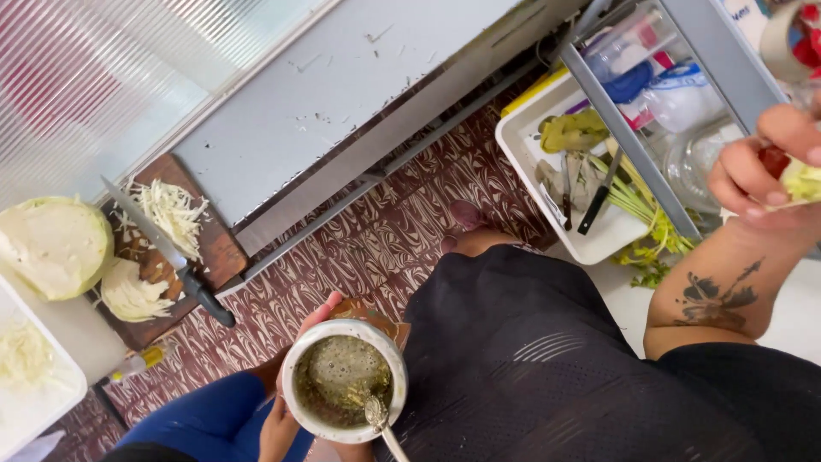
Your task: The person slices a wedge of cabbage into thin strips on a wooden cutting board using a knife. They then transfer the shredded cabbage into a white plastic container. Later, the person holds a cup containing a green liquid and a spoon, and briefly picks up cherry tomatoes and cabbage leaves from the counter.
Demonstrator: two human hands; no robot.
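Left hand [291, 402] cups white bowl [345, 381] of green paste, spoon [380, 421] inside, right of the cutting board [214, 248]. Likely heavy, rigid, spillable; grip underneath. Right hand [757, 167] pinches something pale; identity unclear.

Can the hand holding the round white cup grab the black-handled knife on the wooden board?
Probably not right away: the left hand is wrapped around the round white cup, so it is full. The black-handled knife lies uncovered on the wooden board.

Materials and finishes
Glossy white bowl [344, 381] with metal spoon [382, 423]; rough wooden board [214, 244]; steel knife [167, 252]; smooth plastic tray [526, 145].
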